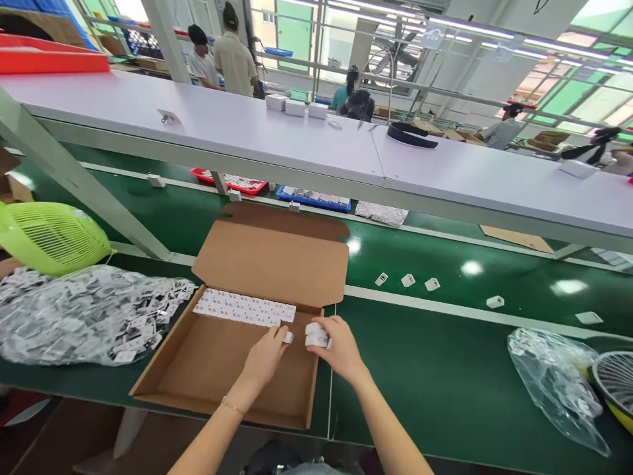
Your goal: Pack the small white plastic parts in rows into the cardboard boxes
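Note:
Below me an open cardboard box (222,369) has its lid folded back. Rows of small white pieces (242,307) with dark marks line its far side. My left hand (264,356) is over the box, fingers closed on a small white block (288,337) near the end of the rows. Close to the box's right wall, my right hand (341,346) grips a few white blocks (316,334) stacked together between thumb and fingers. The marks on the pieces are too small to read.
A clear bag of small white parts (74,316) lies left, beside a green basket (57,237). Several white pieces (408,280) rest on the green belt (445,264). Another plastic bag (554,376) lies right. A white shelf (237,132) crosses above; people work beyond it.

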Demonstrator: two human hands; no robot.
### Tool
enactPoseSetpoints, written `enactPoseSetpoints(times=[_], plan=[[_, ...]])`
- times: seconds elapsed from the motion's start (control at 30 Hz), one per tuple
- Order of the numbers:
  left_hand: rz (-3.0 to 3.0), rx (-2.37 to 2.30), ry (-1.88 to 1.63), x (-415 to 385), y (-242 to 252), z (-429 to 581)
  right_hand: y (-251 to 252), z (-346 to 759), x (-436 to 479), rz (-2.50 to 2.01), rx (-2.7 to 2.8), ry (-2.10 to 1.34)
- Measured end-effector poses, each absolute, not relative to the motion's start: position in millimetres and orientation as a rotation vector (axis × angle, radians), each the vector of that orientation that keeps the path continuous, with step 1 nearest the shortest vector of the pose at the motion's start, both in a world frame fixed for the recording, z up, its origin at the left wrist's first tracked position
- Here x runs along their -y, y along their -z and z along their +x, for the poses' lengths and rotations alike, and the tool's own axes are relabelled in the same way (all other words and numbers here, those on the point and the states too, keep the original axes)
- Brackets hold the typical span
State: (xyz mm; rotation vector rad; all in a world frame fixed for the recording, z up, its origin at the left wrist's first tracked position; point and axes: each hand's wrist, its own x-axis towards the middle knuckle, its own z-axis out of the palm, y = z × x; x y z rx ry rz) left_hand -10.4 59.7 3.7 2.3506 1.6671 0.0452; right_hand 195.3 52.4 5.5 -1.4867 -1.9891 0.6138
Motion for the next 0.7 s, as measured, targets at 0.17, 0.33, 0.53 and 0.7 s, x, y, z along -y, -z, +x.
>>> enactPoseSetpoints(times=[0.17,0.33,0.53,0.7], plan=[[2.559,-1.563,0.116,-79,42,-29,31,138,-100,-1.651,2.269,-0.403],[2.625,-1.642,0.014,-84,60,-17,54,134,-99,-1.770,2.191,-0.445],[2.521,-1.701,-0.223,-63,62,-27,42,130,-102,-1.779,2.072,-0.575],[2.655,-1.277,-0.169,-55,63,-25,24,140,-79,-1.710,1.889,-0.473]])
